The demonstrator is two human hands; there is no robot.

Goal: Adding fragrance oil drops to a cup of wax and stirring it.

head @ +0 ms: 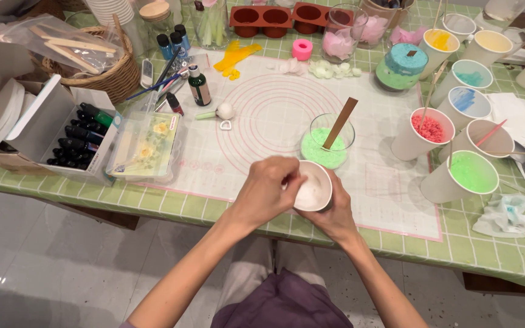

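There is one view, from a camera on the person's head, looking steeply down and forward over the near edge of the bench (347,255). It sits close: both forearms rise from the bottom edge, and the left hand (268,188) and right hand (332,212) meet just below the centre. The white mat (262,115) fills the middle, the far side of the bench lies along the top, and the tiled floor (62,261) shows at lower left.

Wicker basket (113,78), brown silicone mould (274,18)
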